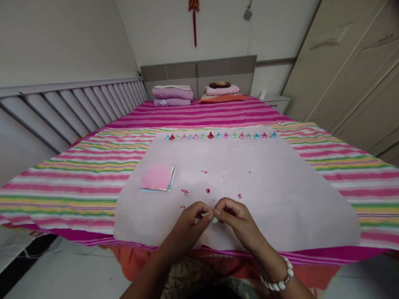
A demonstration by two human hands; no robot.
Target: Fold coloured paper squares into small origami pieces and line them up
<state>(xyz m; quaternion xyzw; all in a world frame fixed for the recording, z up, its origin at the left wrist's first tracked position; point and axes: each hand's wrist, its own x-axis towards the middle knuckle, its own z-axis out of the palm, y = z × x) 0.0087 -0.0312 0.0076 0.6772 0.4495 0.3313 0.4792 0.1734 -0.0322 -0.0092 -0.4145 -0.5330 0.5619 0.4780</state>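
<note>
Between my two hands is a small, pale green piece of folded paper [214, 219], held low over the near edge of the pale sheet [299, 182]. My left hand [195, 218] pinches it from the left between thumb and fingers. From the right, my right hand [233, 214] pinches it too, fingertips meeting the left ones. Much of the paper is hidden by the fingers. Just beyond the hands lie small pink patterns [185, 192] and a red one [208, 191] on the sheet. A stack of square coloured papers [156, 177], pink on top, rests to the left.
A row of small folded paper pieces [210, 135] in several colours runs along the sheet's far edge. The sheet lies on a striped bed cover [71, 174]. Folded bedding [173, 93] sits by the headboard [181, 70]. A railing [102, 99] borders the left side, a wardrobe [352, 74] the right.
</note>
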